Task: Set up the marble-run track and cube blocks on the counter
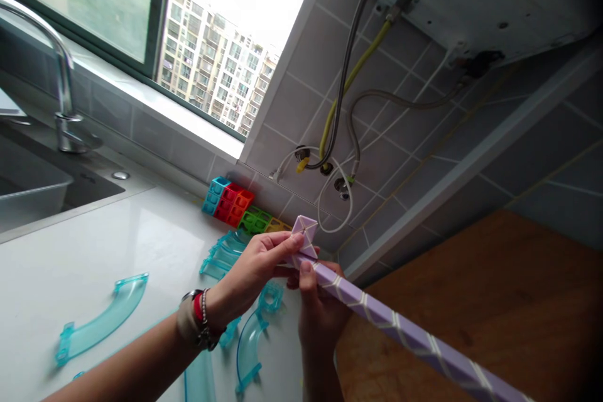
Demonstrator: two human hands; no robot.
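Note:
A long lilac folding snake puzzle with pale lines between its wedge segments runs from my hands to the lower right, past the frame's edge. Its far end is folded into a short flat piece that stands up at an angle to the straight length. My left hand pinches this folded end between thumb and fingers. Just below the fold, my right hand is wrapped round the straight part, its thumb on top. Some fingers of both hands are hidden behind the puzzle.
Translucent teal curved track pieces lie on the white counter. Red, blue and green blocks stand by the wall. A sink with a faucet is at left. Hoses hang under a white appliance; a brown wooden surface is at right.

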